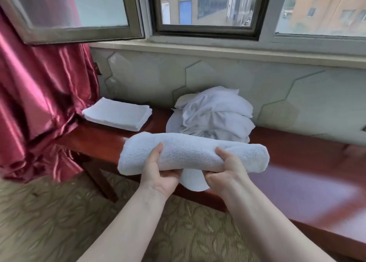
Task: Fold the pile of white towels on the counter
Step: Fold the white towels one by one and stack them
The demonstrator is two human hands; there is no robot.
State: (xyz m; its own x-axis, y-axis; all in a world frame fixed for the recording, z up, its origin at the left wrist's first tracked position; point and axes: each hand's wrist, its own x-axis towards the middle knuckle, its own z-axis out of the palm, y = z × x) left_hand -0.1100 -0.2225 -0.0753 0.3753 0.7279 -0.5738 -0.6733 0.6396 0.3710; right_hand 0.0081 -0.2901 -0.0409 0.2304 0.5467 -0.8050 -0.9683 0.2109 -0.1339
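A white towel (190,152), folded over into a long thick band, is held above the front edge of the red wooden counter (297,174). My left hand (160,172) grips it from below, thumb on top, left of its middle. My right hand (227,166) grips it right of the middle, thumb on top too. A loose end hangs down between my hands. Behind it a crumpled pile of white towels (213,113) leans against the wall. A flat stack of folded white towels (116,114) lies at the counter's left end.
A red satin curtain (39,103) hangs at the left, touching the counter's end. A tiled wall and a window sill (217,49) run behind the counter. Patterned carpet (49,222) covers the floor below. The counter's right half shows bare wood.
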